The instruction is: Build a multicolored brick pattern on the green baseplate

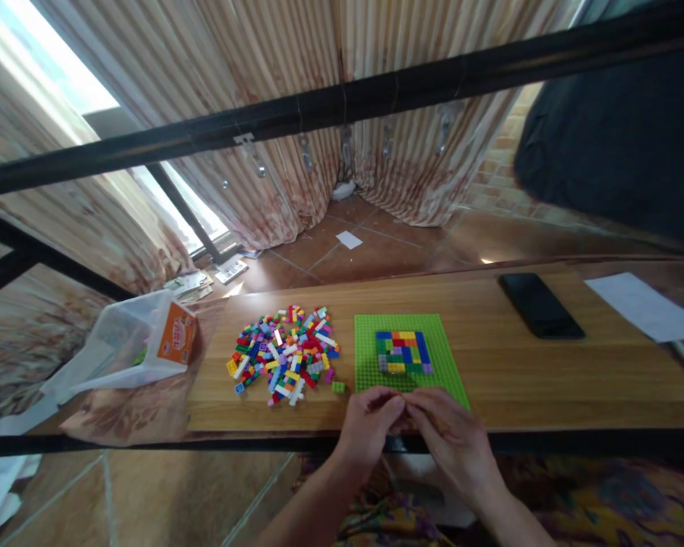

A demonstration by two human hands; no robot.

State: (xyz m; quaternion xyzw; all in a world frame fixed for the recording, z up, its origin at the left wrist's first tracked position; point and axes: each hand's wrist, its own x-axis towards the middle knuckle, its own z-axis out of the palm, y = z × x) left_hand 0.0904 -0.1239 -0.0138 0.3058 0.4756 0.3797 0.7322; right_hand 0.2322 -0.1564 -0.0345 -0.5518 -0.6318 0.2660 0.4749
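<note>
My left hand (372,419) and my right hand (449,433) meet at the front edge of the green baseplate (444,372). Both are closed, thumbs and fingertips pinched together; whatever sits between them is hidden or too small to name. On the baseplate stands a low block of multicoloured toy bricks (403,352), with blue, red, yellow, green, grey and purple pieces. A single green brick (338,387) lies on the board just left of the plate. Further left spreads a loose pile of mixed bricks (285,351).
A black phone (541,305) and white paper (647,306) lie at the right. To the left, a clear plastic tub (131,342) with an orange label rests on its side. A dark metal rail (319,108) crosses beyond the wooden board (507,387).
</note>
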